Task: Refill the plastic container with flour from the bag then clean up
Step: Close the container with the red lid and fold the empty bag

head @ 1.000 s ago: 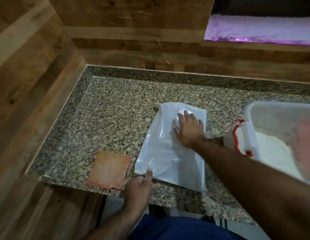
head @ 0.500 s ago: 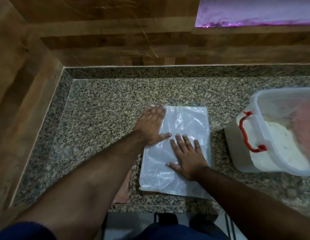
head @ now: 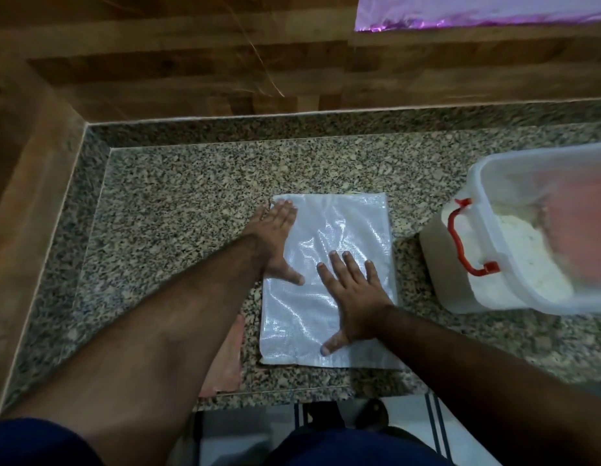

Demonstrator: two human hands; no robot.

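The white plastic flour bag (head: 339, 230) lies flat and empty-looking on the granite counter (head: 178, 210). My left hand (head: 275, 240) presses flat on its upper left part, fingers straight. Lower down, my right hand (head: 353, 294) rests flat on the bag's right half with fingers spread. To the right stands the clear plastic container (head: 514, 237) with a red latch handle (head: 463, 243), lid off, with white flour inside.
An orange cloth (head: 230, 361) lies at the counter's front edge, partly under my left forearm. Wooden walls (head: 191, 62) close the counter at the back and left. The floor shows below the front edge.
The bag went from crumpled and half lifted to flat. My left hand moved from its near corner up onto its top left. The view tilted further down.
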